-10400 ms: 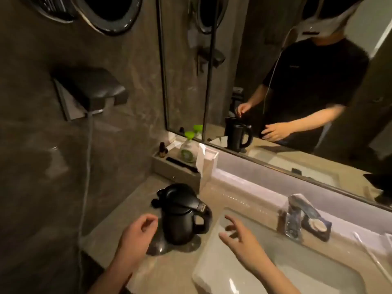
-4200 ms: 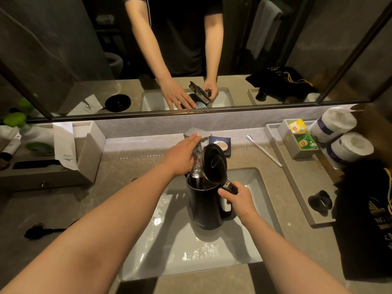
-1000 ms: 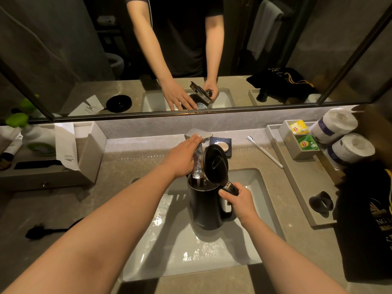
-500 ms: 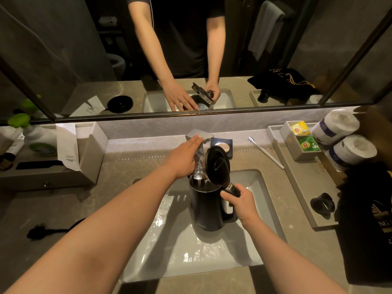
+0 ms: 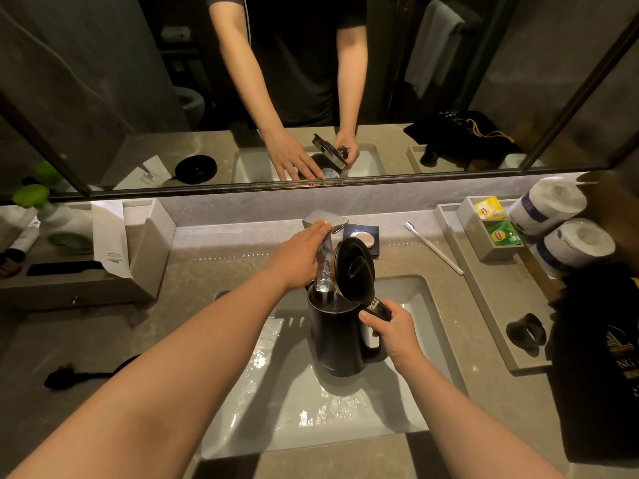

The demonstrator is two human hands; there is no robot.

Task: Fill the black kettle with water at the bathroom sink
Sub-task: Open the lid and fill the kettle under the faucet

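The black kettle (image 5: 337, 340) stands upright inside the white sink basin (image 5: 311, 420), its lid (image 5: 354, 269) flipped open. My right hand (image 5: 392, 328) grips the kettle's handle. Water runs from the chrome faucet (image 5: 325, 250) straight down into the kettle's open mouth. My left hand (image 5: 299, 255) rests flat on the faucet's lever at its top, fingers extended.
A soap dish (image 5: 363, 238) sits behind the faucet and a toothbrush (image 5: 434, 248) to its right. Tea bags (image 5: 494, 223), toilet rolls (image 5: 560, 223) and a tray (image 5: 498, 305) line the right counter. A tissue box (image 5: 114, 243) and the kettle's plug (image 5: 58, 378) lie at left. The mirror (image 5: 311, 91) rises behind.
Nothing has visibly changed in the last second: water keeps running into the kettle. Earlier, the kettle stood closed on the left counter with both hands near it.
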